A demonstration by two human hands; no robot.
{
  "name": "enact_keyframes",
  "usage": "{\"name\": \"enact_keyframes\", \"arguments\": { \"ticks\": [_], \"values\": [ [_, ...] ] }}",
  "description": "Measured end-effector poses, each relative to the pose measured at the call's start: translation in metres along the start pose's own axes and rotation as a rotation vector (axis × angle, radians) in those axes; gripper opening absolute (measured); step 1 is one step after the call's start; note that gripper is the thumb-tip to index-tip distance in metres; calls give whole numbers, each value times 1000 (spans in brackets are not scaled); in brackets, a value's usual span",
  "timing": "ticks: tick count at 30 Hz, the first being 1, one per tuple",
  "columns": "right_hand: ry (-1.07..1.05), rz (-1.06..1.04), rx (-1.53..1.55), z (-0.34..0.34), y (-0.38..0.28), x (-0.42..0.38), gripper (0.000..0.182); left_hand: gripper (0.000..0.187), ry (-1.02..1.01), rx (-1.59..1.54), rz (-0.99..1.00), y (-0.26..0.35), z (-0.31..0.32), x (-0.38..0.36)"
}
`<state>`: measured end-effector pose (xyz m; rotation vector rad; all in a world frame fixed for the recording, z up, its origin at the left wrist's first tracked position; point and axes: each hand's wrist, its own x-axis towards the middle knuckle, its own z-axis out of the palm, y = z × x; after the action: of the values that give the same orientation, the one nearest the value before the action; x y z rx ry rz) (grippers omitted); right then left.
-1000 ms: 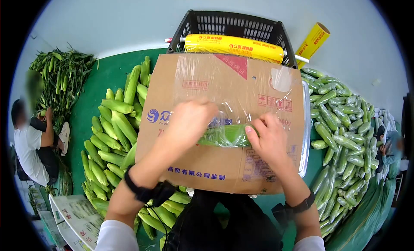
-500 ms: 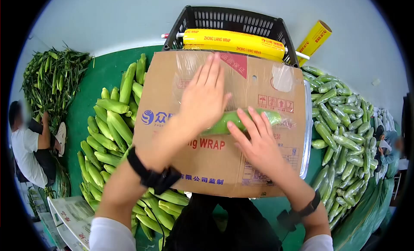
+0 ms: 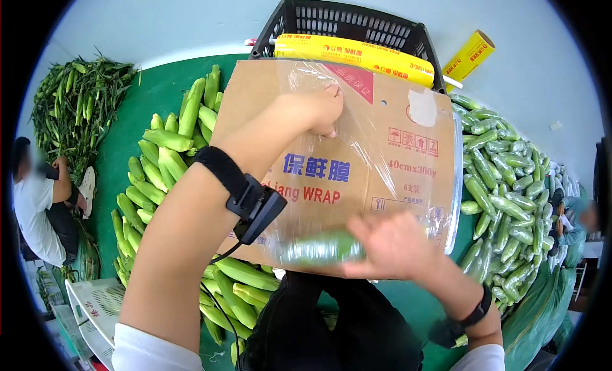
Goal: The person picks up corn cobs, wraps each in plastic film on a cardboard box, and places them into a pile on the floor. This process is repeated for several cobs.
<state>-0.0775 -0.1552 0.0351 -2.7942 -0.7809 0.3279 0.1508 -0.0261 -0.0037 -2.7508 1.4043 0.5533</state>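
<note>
A sheet of clear film (image 3: pixel 354 141) stretches over the printed cardboard box (image 3: pixel 255 97). Near the box's top edge my left hand (image 3: pixel 322 113) has its fingers curled and pressed together on the film; whatever they pinch is too small to make out. My right hand (image 3: pixel 395 243), blurred by motion, is closed around the right end of a green corn cob in shiny film (image 3: pixel 319 248) at the box's near edge. Behind the box, a yellow film roll (image 3: pixel 357 55) lies across the black crate (image 3: pixel 357 20).
Unwrapped corn cobs (image 3: pixel 166 160) are heaped on the green floor cover at left, film-wrapped ones (image 3: pixel 503 192) at right. A yellow tube (image 3: pixel 470 57) leans behind the crate. One person (image 3: pixel 41 199) sits far left, another (image 3: pixel 574 218) far right.
The wrapped cob has moved from the box's middle to its near edge with my right hand. My left hand has curled its fingers, and film now stretches from it across the box.
</note>
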Motion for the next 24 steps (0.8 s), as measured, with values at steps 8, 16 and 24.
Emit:
{"name": "enact_keyframes", "arguments": {
  "ticks": [8, 16, 24],
  "values": [
    [-27, 625, 1317, 46, 5, -71, 62, 40, 1015, -427, 305, 71, 41, -86],
    [-632, -816, 3039, 43, -17, 26, 86, 65, 709, -2301, 379, 119, -2, -69],
    [36, 480, 2095, 42, -8, -9, 62, 25, 873, -1849, -238, 80, 15, -97]
  ]
}}
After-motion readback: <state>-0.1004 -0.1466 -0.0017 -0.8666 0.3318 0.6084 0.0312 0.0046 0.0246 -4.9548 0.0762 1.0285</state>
